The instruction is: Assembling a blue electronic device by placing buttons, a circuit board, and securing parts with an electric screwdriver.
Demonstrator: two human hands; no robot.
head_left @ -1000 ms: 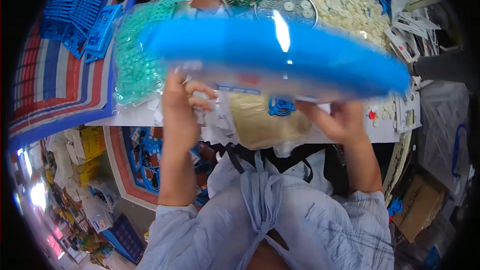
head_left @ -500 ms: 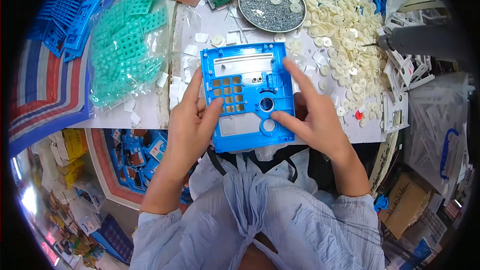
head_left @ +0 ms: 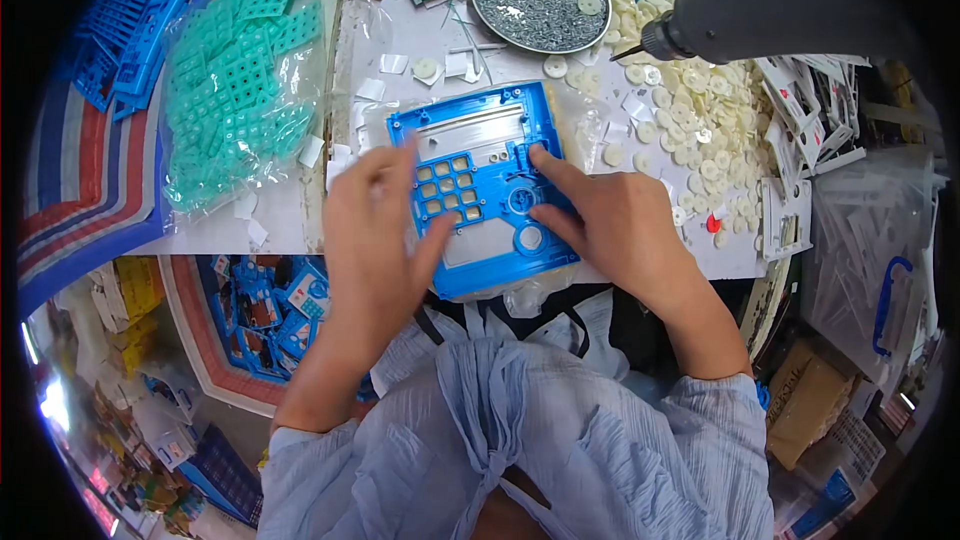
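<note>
- Blue plastic rectangular panel (head_left: 492, 192) lies between the two hands, its ribbed inner side up, turned at a slight slant; a grid of square openings sits nearest the left hand, the round openings nearest the right.
- Left hand (head_left: 372, 225), blurred, is at the panel's left side, thumb and fingers parted, the thumb reaching over the grid; one cannot tell whether it grips the edge.
- Right hand (head_left: 628, 230) has its forefinger and thumb spread apart on the panel's right part, the forefinger above the round openings; its other fingers are hidden, so a grip cannot be made out.
- Crumpled clear plastic (head_left: 535, 298) shows below the panel, between the wrists.
- Left of and beyond the left hand, a clear plastic bag of teal-green moulded pieces (head_left: 235, 90) lies on the white bench (head_left: 290, 230).
- Straight beyond both hands stands a round metal dish (head_left: 540, 50) of tiny silvery pieces (head_left: 515, 20), with four cream discs on top.
- Past the right hand spreads a heap of flat round cream plastic discs (head_left: 715, 105); over it hangs a dark grey power tool (head_left: 770, 10), its thin bit pointing left.
- Just right of the right hand is a small red round piece (head_left: 713, 224).
</note>
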